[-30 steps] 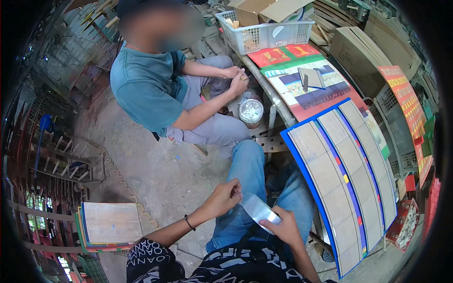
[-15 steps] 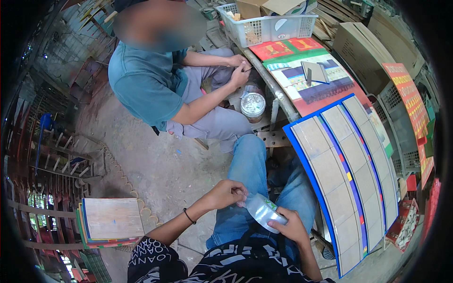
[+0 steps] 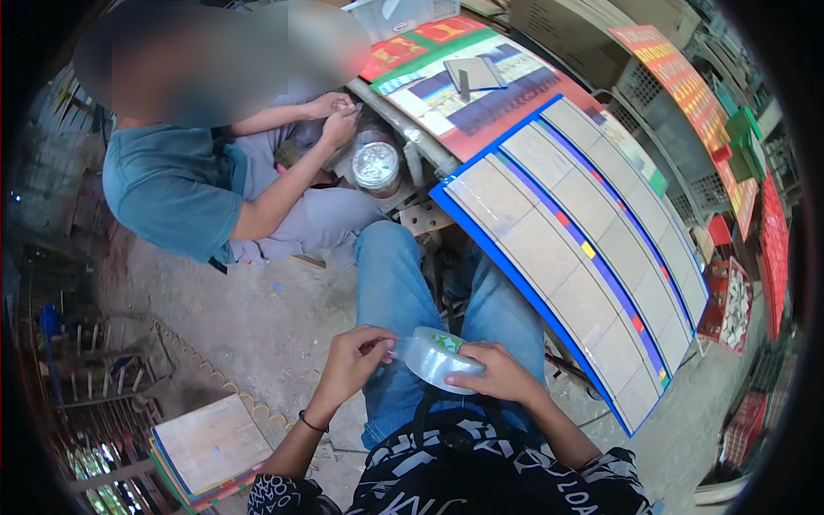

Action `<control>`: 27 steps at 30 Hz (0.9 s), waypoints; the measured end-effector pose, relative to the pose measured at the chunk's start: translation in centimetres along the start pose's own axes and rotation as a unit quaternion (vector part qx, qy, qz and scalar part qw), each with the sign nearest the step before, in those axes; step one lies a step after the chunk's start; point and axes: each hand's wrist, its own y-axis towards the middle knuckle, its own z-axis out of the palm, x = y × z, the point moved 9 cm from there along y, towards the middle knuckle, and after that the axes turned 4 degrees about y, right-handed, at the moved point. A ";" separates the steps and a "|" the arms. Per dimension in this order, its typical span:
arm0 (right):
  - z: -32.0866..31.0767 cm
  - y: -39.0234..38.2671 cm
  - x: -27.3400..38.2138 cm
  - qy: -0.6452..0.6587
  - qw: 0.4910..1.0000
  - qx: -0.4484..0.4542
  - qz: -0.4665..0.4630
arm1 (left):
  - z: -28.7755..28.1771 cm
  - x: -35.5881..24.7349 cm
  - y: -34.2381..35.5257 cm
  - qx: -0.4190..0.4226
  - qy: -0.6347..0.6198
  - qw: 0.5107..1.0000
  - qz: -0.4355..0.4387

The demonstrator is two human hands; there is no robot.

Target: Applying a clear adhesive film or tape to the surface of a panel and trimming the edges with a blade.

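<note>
Over my lap, my right hand [image 3: 489,372] is wrapped round a roll of clear tape [image 3: 438,359], its thumb on the outer face and its fingers in the core. My left hand [image 3: 358,359] pinches the loose end of the tape between thumb and fingertips, just left of the roll. A short clear strip runs from the roll to those fingers. On the right, apart from both hands, lies a blue-edged board [image 3: 562,257] with rows of pale tiles and purple strips dotted with red and yellow.
A co-worker in a teal shirt [image 3: 172,189] sits at the upper left, hands together. Beside them stands a lidded tub [image 3: 376,167]. Printed sheets [image 3: 463,86] cover the table. Stacked boards [image 3: 215,442] lie at lower left; a red crate [image 3: 725,309] stands far right.
My view has swung to the right, so the scene sits further left. The roll has turned in my right hand, and my left hand still pinches the tape end.
</note>
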 end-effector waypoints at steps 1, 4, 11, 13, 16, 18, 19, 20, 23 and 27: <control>-0.1 -0.2 -0.2 0.013 1.000 -0.005 0.002 | 0.2 -0.2 -0.1 -0.011 -0.007 1.000 0.020; -0.4 -0.3 -0.3 0.022 0.999 -0.028 0.006 | 0.4 -0.5 0.3 -0.020 0.003 0.999 0.031; -0.3 -0.7 -0.1 0.003 0.999 -0.050 -0.001 | 0.9 0.8 0.2 0.032 -0.006 0.999 -0.043; -0.1 -0.6 -0.3 0.007 0.999 -0.031 0.002 | 1.3 2.2 0.2 0.061 -0.102 0.988 -0.100; 0.3 -0.3 -0.4 0.006 1.000 -0.004 0.008 | 1.2 2.8 0.4 0.082 -0.115 0.982 -0.122; 0.4 -0.3 -0.2 -0.004 1.000 -0.004 -0.010 | 1.2 3.1 0.5 0.087 -0.104 0.983 -0.121; 0.4 -0.4 -0.2 -0.003 1.000 -0.003 -0.009 | 1.3 3.2 0.5 0.088 -0.093 0.984 -0.121; 0.3 -0.5 -0.3 -0.005 1.000 -0.006 -0.004 | 1.5 3.2 0.6 0.088 -0.094 0.984 -0.123; -0.2 -0.5 -0.5 -0.002 1.000 -0.019 0.005 | 1.5 2.9 0.7 0.061 -0.082 0.988 -0.119; -0.7 -0.4 -1.0 0.009 0.998 -0.047 0.032 | 0.9 -1.7 0.7 -0.006 0.073 0.996 0.043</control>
